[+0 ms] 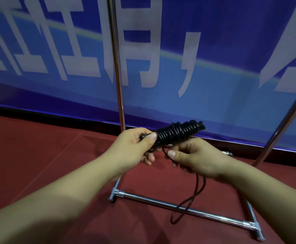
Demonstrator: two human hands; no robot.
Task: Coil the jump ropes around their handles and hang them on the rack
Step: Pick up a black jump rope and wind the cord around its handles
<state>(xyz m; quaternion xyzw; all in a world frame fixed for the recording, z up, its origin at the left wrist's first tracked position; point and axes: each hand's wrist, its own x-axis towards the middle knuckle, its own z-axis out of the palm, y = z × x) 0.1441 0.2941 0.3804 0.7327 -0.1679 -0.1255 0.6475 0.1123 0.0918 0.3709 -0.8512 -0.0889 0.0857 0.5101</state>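
In front of the chrome rack (182, 207), the black jump rope (177, 132) is mostly coiled round its handles. The left hand (135, 147) pinches one end of the bundle; the right hand (194, 156) pinches the loose tail. If that tail goes slack, the turns will likely spring open.

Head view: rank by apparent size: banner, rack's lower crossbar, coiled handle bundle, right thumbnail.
1. banner, spans the frame
2. lower crossbar
3. coiled handle bundle, though it sits nearer the camera than the bar, so its true rank against it is unsure
4. thumbnail of the right hand
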